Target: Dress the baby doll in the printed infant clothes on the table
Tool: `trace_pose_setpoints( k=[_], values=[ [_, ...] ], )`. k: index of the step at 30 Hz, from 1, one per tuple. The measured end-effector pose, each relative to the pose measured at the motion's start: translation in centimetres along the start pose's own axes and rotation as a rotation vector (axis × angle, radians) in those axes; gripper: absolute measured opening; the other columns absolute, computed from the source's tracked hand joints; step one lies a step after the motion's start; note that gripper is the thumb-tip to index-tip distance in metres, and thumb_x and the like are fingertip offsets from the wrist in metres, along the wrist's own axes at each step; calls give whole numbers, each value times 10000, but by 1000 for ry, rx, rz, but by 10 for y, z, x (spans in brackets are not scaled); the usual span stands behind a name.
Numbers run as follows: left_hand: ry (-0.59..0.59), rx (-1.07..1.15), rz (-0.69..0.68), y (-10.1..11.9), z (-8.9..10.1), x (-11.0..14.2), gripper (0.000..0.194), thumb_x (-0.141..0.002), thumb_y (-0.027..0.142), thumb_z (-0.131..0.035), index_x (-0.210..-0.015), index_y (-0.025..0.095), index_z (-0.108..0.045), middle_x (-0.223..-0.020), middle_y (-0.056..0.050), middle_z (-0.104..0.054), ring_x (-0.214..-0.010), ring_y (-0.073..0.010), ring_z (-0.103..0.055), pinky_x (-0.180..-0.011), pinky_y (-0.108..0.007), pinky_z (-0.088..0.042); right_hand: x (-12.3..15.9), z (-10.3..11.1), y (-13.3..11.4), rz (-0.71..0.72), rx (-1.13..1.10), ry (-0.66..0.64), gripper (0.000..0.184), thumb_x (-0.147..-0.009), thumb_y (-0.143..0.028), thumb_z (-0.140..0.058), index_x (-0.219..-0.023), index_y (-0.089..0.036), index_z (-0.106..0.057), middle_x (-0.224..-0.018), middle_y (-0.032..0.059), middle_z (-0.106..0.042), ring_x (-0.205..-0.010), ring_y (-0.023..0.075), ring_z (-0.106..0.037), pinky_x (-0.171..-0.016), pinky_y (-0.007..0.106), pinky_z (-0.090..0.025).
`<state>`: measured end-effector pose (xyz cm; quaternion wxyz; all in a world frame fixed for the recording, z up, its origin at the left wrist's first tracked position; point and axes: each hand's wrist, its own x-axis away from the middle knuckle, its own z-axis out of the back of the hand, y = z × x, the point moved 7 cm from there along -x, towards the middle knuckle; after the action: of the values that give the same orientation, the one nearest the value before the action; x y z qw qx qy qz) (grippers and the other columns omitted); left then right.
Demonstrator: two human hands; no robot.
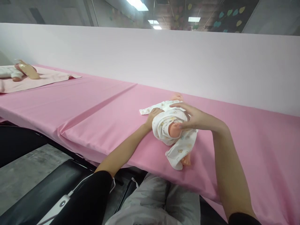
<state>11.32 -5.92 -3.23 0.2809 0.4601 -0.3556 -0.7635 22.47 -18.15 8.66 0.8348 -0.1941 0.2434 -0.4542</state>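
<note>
Doll [174, 130] lay just right of frame centre on the pink cover [112, 118], printed garment [161, 130] bunched around its rounded bare part. Right hand [189, 118] arched over the bunch, thumb and fingers apart; left hand [154, 116] sat against the cloth, fingertips hidden, so I couldn't tell its grip. Risks, my judgement: uneven pulling could snag the cloth; poor bracing could let the doll slip.

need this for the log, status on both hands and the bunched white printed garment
Left hand against the garment, grip unclear. Right hand over it, thumb at peach-coloured doll. Garment hides much of doll; pink fabric sheet beneath.
</note>
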Motion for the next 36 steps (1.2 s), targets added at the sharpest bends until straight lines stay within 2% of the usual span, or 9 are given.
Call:
trace_pose_setpoints(
  k=[3,6,9,14,20,25,29,32,36],
  values=[
    [-66,-338,-235,9,-1,2,140,-751,338,-594,-813,214,-573,-894,-85,-576,-961,-231,-476,-988,-406,-299,-7,-22,14,-22,51,-144,714,-646,-472,-736,-1286,-285,-478,-1278,66,-512,-1149,270,-491,-894,389,-434],
    [-166,-506,-355,11,-7,4,166,-836,323,-464,-879,221,-588,-966,-97,-588,-977,-219,-486,-991,-404,-298,-19,-50,32,-48,108,-157,729,-617,-397,-764,-1271,-252,-478,-1176,72,-576,-1058,258,-541,-867,370,-437],
    [-204,-629,-388,9,-10,3,231,-872,326,-400,-922,228,-602,-1027,-107,-581,-984,-221,-488,-970,-413,-310,-27,-68,53,-130,183,-24,681,-658,-327,-724,-1278,-215,-467,-1112,92,-596,-1013,258,-554,-840,360,-433],
    [-132,-675,-423,8,-1,-2,243,-865,356,-450,-987,241,-625,-1045,-106,-589,-973,-229,-502,-943,-426,-328,-8,-64,71,-216,99,130,607,-742,-379,-642,-1298,-213,-465,-1157,97,-562,-1042,238,-528,-863,358,-409],
    [86,-250,-240,33,0,2,260,-875,362,-444,-994,216,-624,-1014,-73,-601,-957,-185,-539,-899,-335,-399,31,-60,93,-317,-531,128,515,-781,-544,-572,-1177,-216,-549,-678,-24,-537,-582,123,-491,-562,257,-393],
    [-357,-32,-108,58,-58,20,276,-826,432,-511,-927,212,-644,-940,-34,-631,-922,-186,-531,-876,-309,-379,43,-63,106,-334,-917,328,566,-652,-396,-754,-1153,-244,-538,-715,-41,-530,-607,110,-532,-568,234,-415],
    [-417,30,-23,55,-64,23,281,-752,415,-587,-615,174,-540,-686,4,-510,-756,-149,-465,-739,-278,-367,46,-63,110,-358,-997,415,531,-659,-386,-735,-1132,-241,-540,-729,-39,-552,-588,105,-525,-556,232,-413],
    [-452,336,178,42,-63,23,263,-706,342,-584,-591,170,-422,-604,38,-397,-590,-92,-382,-576,-238,-322,45,-64,110,-367,-954,397,434,-726,-431,-655,-1106,-242,-560,-707,-30,-578,-572,123,-522,-560,254,-423],
    [-335,781,454,23,-60,21,236,-576,209,-562,-602,186,-329,-543,61,-360,-475,-60,-334,-484,-212,-287,44,-65,101,-301,-724,314,327,-728,-414,-661,-993,-224,-632,-921,16,-650,-807,177,-586,-708,290,-461]
  ],
)
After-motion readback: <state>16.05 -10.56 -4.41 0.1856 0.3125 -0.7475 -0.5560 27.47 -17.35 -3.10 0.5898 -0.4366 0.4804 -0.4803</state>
